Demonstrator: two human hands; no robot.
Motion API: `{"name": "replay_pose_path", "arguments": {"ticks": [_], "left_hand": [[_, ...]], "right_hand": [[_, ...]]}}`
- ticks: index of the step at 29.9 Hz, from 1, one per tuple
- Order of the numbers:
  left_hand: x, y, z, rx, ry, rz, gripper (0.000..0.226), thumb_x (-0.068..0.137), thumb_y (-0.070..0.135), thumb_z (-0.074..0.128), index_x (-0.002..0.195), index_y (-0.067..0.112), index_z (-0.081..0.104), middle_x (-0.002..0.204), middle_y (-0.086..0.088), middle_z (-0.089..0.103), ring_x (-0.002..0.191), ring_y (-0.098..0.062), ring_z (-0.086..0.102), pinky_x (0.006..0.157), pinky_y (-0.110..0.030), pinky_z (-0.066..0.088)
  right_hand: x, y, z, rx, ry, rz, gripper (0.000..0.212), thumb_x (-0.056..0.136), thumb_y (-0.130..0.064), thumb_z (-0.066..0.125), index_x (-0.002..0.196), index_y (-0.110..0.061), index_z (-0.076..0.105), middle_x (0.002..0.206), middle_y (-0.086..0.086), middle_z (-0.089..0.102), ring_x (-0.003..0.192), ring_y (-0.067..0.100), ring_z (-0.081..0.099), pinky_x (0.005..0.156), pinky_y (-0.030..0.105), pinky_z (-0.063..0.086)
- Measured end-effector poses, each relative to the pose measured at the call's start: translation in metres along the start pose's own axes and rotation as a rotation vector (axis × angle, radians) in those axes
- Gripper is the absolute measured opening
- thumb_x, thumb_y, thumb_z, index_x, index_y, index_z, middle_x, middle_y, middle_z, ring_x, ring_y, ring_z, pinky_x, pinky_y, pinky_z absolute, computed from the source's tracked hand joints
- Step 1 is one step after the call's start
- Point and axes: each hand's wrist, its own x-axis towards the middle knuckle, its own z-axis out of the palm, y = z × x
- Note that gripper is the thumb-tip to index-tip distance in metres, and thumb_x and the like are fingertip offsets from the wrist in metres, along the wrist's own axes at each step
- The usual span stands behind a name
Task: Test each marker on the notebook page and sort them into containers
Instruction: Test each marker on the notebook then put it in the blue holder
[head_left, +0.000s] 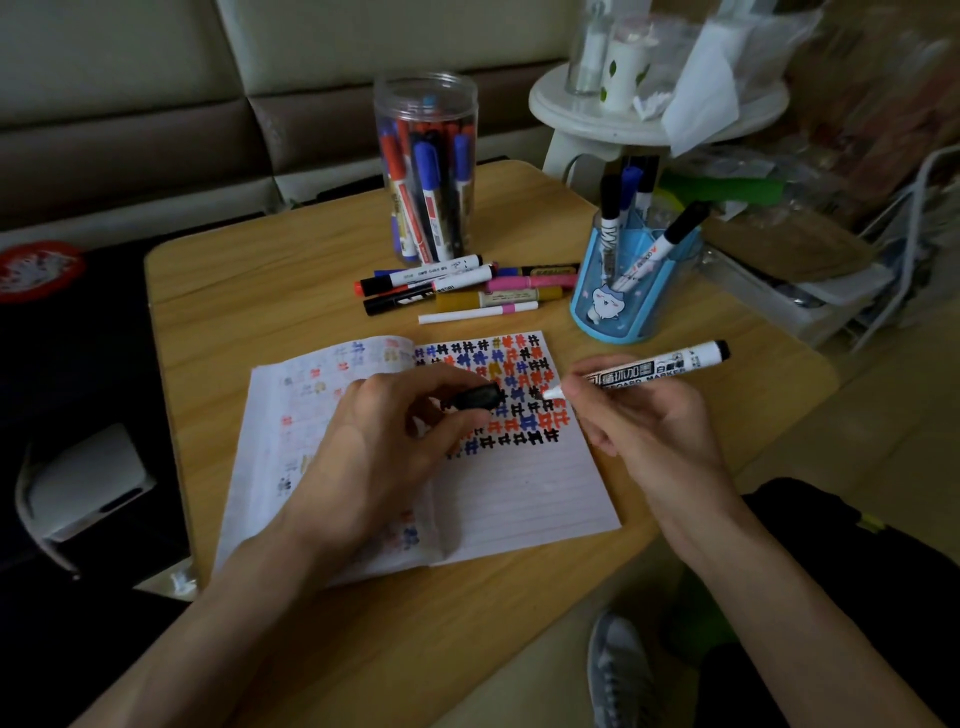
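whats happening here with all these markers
A person is testing markers on an open notebook on a wooden table. The left hand pinches a black cap, and the right hand holds the uncapped whiteboard marker with its tip at the rows of coloured test marks. Loose markers lie beyond the notebook, and others already stand in a clear jar and a blue pen holder.
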Motion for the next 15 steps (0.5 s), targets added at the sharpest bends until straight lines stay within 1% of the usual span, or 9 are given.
{"name": "replay_pose_path", "arguments": {"ticks": [2, 4, 5, 9, 11, 13, 15], "left_hand": [[0.000, 0.003, 0.000, -0.001, -0.009, 0.013, 0.036, 0.084, 0.050, 0.062, 0.116, 0.038, 0.072, 0.095, 0.036, 0.065, 0.089, 0.008, 0.066, 0.072, -0.005, 0.047], [0.000, 0.002, 0.000, -0.003, -0.012, 0.023, 0.036, 0.085, 0.048, 0.063, 0.117, 0.037, 0.073, 0.095, 0.037, 0.065, 0.088, 0.008, 0.066, 0.071, -0.004, 0.047], [0.000, 0.001, 0.000, -0.004, -0.013, 0.026, 0.035, 0.085, 0.047, 0.064, 0.118, 0.036, 0.073, 0.096, 0.036, 0.065, 0.088, 0.008, 0.066, 0.071, -0.004, 0.047], [0.000, -0.001, 0.002, -0.028, -0.032, 0.039, 0.033, 0.087, 0.042, 0.068, 0.118, 0.034, 0.073, 0.103, 0.030, 0.069, 0.089, 0.007, 0.067, 0.072, -0.006, 0.048], [0.000, 0.001, 0.003, -0.050, -0.044, 0.060, 0.036, 0.086, 0.044, 0.067, 0.119, 0.032, 0.073, 0.104, 0.028, 0.070, 0.091, 0.007, 0.068, 0.075, -0.008, 0.050], [0.000, 0.001, 0.004, -0.070, -0.053, 0.069, 0.038, 0.086, 0.046, 0.067, 0.120, 0.030, 0.074, 0.103, 0.025, 0.072, 0.092, 0.004, 0.069, 0.078, -0.015, 0.054], [0.000, 0.001, 0.005, -0.103, -0.059, 0.065, 0.037, 0.087, 0.042, 0.069, 0.120, 0.028, 0.074, 0.103, 0.020, 0.075, 0.093, 0.001, 0.071, 0.081, -0.023, 0.057]], "right_hand": [[-0.001, -0.002, 0.001, 0.044, -0.030, 0.001, 0.029, 0.089, -0.026, 0.075, 0.096, 0.002, 0.073, 0.074, 0.006, 0.067, 0.068, 0.013, 0.060, 0.061, 0.023, 0.047], [-0.001, -0.004, 0.002, 0.067, -0.038, 0.000, 0.039, 0.087, -0.036, 0.076, 0.095, 0.003, 0.073, 0.075, 0.008, 0.067, 0.068, 0.016, 0.058, 0.060, 0.026, 0.044], [-0.001, -0.005, 0.004, 0.077, -0.042, -0.003, 0.040, 0.087, -0.037, 0.075, 0.096, 0.002, 0.074, 0.075, 0.009, 0.068, 0.067, 0.017, 0.059, 0.059, 0.027, 0.044], [-0.002, -0.007, 0.007, 0.101, -0.081, -0.028, 0.021, 0.089, -0.025, 0.072, 0.094, -0.004, 0.076, 0.079, 0.016, 0.071, 0.068, 0.024, 0.062, 0.057, 0.028, 0.044], [-0.002, -0.005, 0.009, 0.102, -0.113, -0.043, 0.015, 0.093, -0.017, 0.070, 0.098, -0.004, 0.075, 0.083, 0.019, 0.073, 0.070, 0.025, 0.065, 0.057, 0.027, 0.047], [-0.004, -0.004, 0.010, 0.088, -0.150, -0.061, 0.016, 0.094, -0.014, 0.069, 0.105, -0.004, 0.074, 0.087, 0.019, 0.075, 0.072, 0.026, 0.066, 0.058, 0.025, 0.049], [-0.005, -0.003, 0.011, 0.073, -0.165, -0.067, 0.017, 0.093, -0.015, 0.071, 0.105, -0.005, 0.076, 0.088, 0.016, 0.076, 0.074, 0.026, 0.066, 0.059, 0.026, 0.050]]}}
